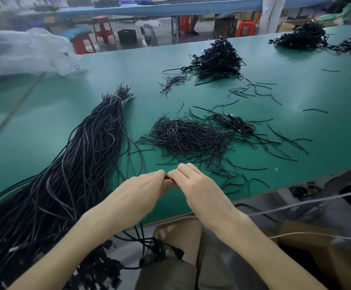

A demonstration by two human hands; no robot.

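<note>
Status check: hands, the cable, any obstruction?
Left hand and right hand both pinching the black cable over the table edge. Cable mostly hidden in the grip. Tie pile beyond, cable bundle left; neither blocking.

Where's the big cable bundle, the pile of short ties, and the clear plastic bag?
Bundle of long black cables point(91, 147), head view, middle of the bundle.
Pile of short black ties point(187, 139), head view, centre of the heap.
Clear plastic bag point(24, 51), head view, its crumpled middle.

green worktable point(44, 126), red stools point(103, 28), blue bench point(170, 7)
</note>
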